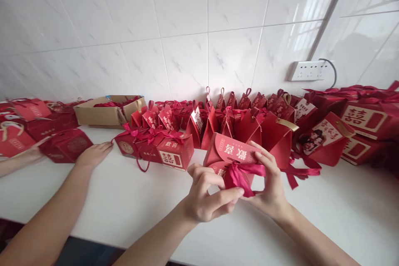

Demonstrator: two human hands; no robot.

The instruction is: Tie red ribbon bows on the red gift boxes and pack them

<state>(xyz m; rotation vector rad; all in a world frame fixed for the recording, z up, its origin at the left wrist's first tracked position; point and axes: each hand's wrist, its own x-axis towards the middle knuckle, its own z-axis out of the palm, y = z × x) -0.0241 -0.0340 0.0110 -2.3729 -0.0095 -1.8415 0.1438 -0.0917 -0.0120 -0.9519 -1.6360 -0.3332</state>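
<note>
A red gift box [215,156] with white lettering is held tilted above the white tabletop [149,224]. Around it runs a crimson ribbon [238,178] tied in a bow at the front. My left hand [208,193] is closed, its fingers pinching the lower part of the bow. On the other side, my right hand [269,176] grips the box, fingers over its top right edge; part of its hold is hidden behind the box and ribbon. Just beyond my left hand stands a red box [176,151] with a double-happiness label and ribbon bows beside it.
Several red pointed boxes [246,126] with loops line the wall. At right, ribboned boxes [364,116] are stacked below a power strip [308,70]. A cardboard carton [101,113] holds ribbons. At left, another person's hands [93,153] rest near a red box [67,145].
</note>
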